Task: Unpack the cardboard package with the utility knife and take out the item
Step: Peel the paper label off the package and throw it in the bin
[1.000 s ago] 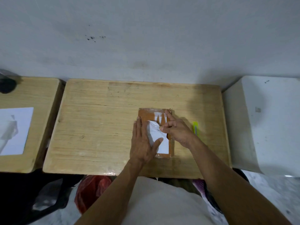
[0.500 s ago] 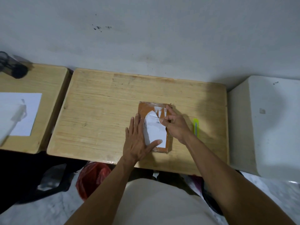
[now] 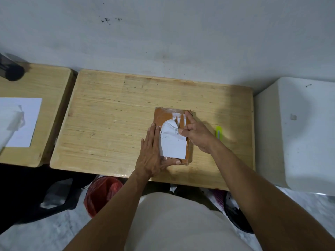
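A flat brown cardboard package [image 3: 161,117] lies on the wooden desk [image 3: 112,127], right of centre. A white shipping label [image 3: 173,144] on its top is partly torn and lifted at the far end. My left hand [image 3: 152,156] lies flat along the package's left and near edges, pressing it down. My right hand [image 3: 196,132] pinches the label's right edge between thumb and fingers. The yellow-green utility knife [image 3: 219,132] rests on the desk just right of my right hand, with nobody holding it.
A second wooden desk [image 3: 45,98] stands to the left with a white sheet [image 3: 18,122] and a dark object [image 3: 12,71] on it. A white block [image 3: 297,134] adjoins the right side. A red bag [image 3: 101,192] sits under the desk. The wall runs close behind.
My left hand has slid a little to the left, uncovering more of the label. My right hand keeps its pinch on the label's right edge. The view has shifted slightly.
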Motion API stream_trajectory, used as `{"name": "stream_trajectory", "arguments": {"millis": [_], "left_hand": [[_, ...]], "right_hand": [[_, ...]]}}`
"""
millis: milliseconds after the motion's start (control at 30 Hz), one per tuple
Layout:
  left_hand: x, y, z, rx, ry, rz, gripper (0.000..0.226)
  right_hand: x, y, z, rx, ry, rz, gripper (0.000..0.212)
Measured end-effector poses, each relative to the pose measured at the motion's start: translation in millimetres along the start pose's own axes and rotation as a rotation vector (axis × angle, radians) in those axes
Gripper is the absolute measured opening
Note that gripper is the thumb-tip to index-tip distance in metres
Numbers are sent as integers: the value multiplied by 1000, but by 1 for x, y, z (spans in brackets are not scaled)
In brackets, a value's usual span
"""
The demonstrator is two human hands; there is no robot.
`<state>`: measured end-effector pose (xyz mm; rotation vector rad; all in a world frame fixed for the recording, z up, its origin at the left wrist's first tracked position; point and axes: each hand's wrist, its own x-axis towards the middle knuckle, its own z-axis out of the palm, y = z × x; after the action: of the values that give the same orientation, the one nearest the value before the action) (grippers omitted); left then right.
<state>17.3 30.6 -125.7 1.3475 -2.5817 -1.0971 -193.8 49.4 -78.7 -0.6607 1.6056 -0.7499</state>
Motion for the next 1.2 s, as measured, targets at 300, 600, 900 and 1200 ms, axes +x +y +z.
{"name": "stream_trajectory", "arguments": {"millis": [300, 600, 900, 1200], "left_hand": [[1, 0, 0, -12, -6, 8, 141], [-5, 4, -1, -19, 7, 7, 138], [-6, 4, 0, 38, -70, 5, 139], [-6, 3, -1, 41, -74, 6, 140]], "right_hand": [[-13, -8, -6, 170, -183, 51, 35], [-13, -1, -12, 117, -227, 81, 82], [-26, 16, -14, 178, -248, -43, 8], [-30, 33, -22, 425, -226, -62, 20]]}}
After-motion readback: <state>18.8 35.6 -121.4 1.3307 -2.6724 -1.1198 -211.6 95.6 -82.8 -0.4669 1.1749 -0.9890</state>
